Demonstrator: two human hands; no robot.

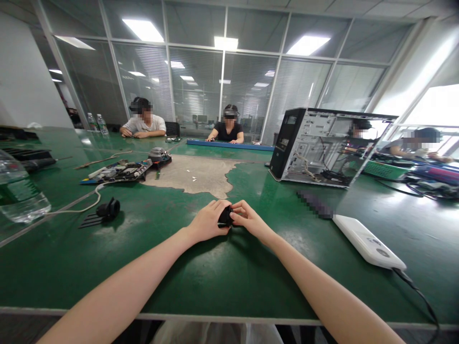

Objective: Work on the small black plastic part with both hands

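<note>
Black piece (224, 217), between your hands above the green table (229, 282); open-sided computer case (317, 153), ahead to your right, loose cables (307, 166) inside; green basket (385, 169), far right, contents unclear; clear bottle (21, 193), left, green-labelled; your left hand (207, 220), curled around the piece; your right hand (251, 222), thumb and fingers gripping its right side.

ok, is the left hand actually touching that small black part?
Touching. The head view shows it: the left hand curls around the left side of the small black part, with no gap visible between them.
</note>
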